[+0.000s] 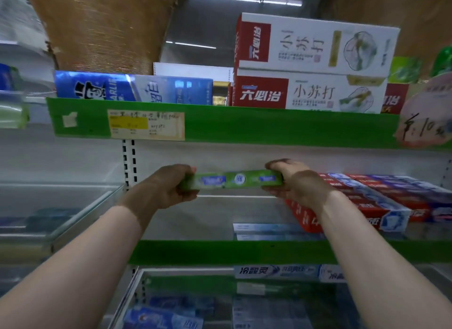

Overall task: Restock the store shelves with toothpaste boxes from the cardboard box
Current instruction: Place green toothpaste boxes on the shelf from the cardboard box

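Now, from the head view, both bare forearms reach forward into a store rack. The left hand (168, 186) grips the left end of a green toothpaste box (236, 179), with the fingers curled over its top and the thumb under it. The right hand (296, 181) grips the right end in the same manner. The box is long and lies level between the two hands, with its printed side turned to the camera. It is in the air above the back part of the middle shelf (208, 218), and it does not touch the shelf surface.

On the right side of this shelf lie red and blue boxes (381, 201) in flat rows, just beside the right hand. A green strip (195, 252) runs along the front edge of the shelf.

Above the hands is the upper shelf (269, 128), also with a green front. A pale price label (146, 125) with a yellow patch is stuck on it at the left. On this shelf stand blue boxes (132, 88) at the left, and two white and red boxes (310, 91) are stacked one on the other at the right. A round pink sign (425, 123) with handwriting hangs at the far right edge.

Under the middle shelf, white and blue boxes (276, 271) lie flat. The lowest part of the view is blurred.
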The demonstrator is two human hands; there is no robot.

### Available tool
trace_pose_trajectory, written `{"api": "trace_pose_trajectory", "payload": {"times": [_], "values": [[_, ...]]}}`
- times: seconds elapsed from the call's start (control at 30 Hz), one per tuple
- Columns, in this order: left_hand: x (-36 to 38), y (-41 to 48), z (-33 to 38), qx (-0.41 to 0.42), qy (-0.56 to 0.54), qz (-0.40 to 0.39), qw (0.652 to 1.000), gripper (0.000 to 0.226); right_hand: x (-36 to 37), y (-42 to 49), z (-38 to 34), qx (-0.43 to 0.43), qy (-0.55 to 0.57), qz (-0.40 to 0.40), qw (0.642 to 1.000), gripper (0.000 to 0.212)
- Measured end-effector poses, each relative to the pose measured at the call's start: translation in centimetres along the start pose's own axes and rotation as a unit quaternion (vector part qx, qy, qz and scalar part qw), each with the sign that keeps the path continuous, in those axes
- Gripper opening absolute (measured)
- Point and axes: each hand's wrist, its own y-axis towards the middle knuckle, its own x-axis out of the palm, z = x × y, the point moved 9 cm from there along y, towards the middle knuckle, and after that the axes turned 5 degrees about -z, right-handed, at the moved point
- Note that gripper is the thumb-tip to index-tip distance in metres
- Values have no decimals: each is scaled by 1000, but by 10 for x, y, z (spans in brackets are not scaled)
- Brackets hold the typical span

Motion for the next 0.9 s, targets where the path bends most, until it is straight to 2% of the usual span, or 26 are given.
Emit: {"api": "trace_pose_trajectory", "payload": {"times": [0.07, 0.17, 0.27, 0.37, 0.43, 0.5, 0.53, 0.6, 0.67, 0.77, 0.9], "values": [[7, 7, 2, 12, -5, -29, 1000, 32, -7, 5, -2, 15, -13, -26, 999, 16], [15, 13, 2, 18, 14, -45, 999, 44, -20, 12, -4, 33, -52, -45, 997, 37], [20, 15, 2, 23, 42, -48, 998, 46, -25, 19, -5, 35, -152, -83, 984, 35], [24, 16, 4, 36, 13, -42, 998, 44, -24, 21, -5, 29, -228, -119, 966, 31], [23, 16, 7, 48, -35, -26, 998, 39, -22, 18, -10, 11, -336, -128, 933, 30], [21, 19, 12, 63, -109, -6, 992, 22, -14, 12, -16, -2, -414, -138, 900, 28], [22, 21, 14, 70, -154, 5, 986, 12, -8, 10, -18, -7, -416, -148, 897, 28], [35, 23, 15, 78, -195, 7, 978, 4, 11, 10, -15, -15, -356, -172, 918, 31], [62, 20, 10, 57, -114, -34, 991, 6, 31, 8, -10, -14, -290, -189, 938, 33], [87, 11, 5, 23, 96, -71, 993, 8, 37, 13, -11, -29, -353, -178, 918, 28], [87, 13, 29, 71, 318, -54, 944, 23, -4, 19, -59, -157, -488, 25, 858, 25]]}}
